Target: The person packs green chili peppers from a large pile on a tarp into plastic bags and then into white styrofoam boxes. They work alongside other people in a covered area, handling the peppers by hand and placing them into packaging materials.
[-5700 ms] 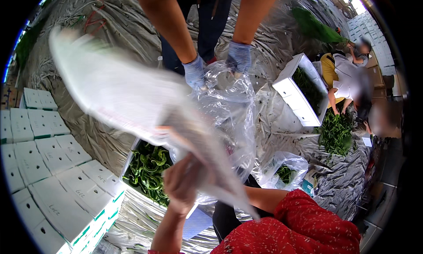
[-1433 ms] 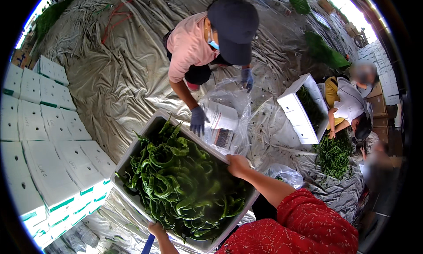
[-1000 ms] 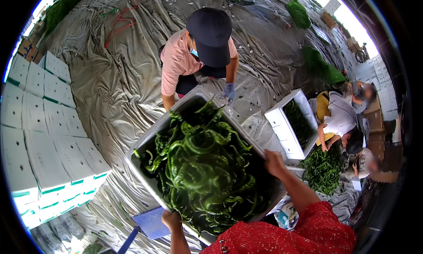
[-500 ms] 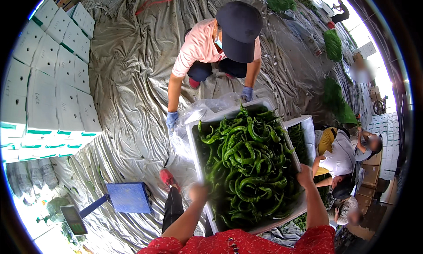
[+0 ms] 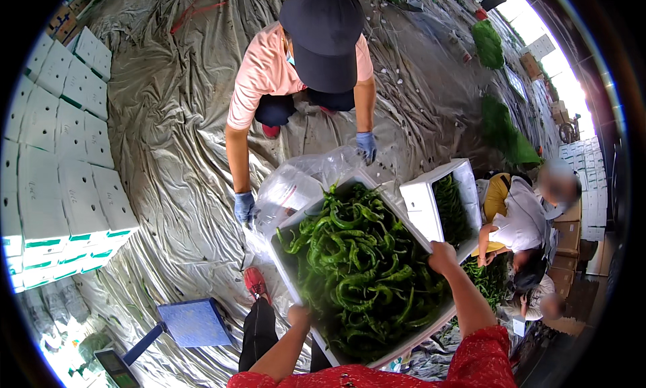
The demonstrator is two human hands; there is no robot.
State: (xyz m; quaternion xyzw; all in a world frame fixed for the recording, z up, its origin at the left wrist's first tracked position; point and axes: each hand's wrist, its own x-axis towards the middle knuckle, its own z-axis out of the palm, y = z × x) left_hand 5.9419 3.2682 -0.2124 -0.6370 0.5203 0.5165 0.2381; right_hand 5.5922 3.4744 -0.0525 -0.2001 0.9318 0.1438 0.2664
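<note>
A white box [image 5: 398, 210] heaped with curved green chili peppers [image 5: 363, 270] is held in front of me, turned askew. My left hand [image 5: 300, 315] is closed on its near left side, the fingers partly hidden. On the opposite side, my right hand [image 5: 442, 257] grips the rim. Beyond the box, a co-worker in a pink shirt and dark cap [image 5: 321, 35] squats, wearing blue-grey gloves. A clear plastic bag [image 5: 288, 189] lies between the co-worker's left-hand-side glove [image 5: 244, 207] and the box's far edge. The other glove [image 5: 366, 147] is beside the bag.
Another white box [image 5: 422, 203] holding green peppers stands to the right, near a bent-over person in white [image 5: 519, 230]. A blue platform scale [image 5: 195, 323] sits at lower left. White cartons [image 5: 47, 193] are stacked along the left. Wrinkled grey sheeting [image 5: 168, 132] covers the floor.
The pepper box has swung left and turned askew in my hands, so more of the other white box shows. The co-worker's gloves have stayed near the clear bag. The whole view has shifted.
</note>
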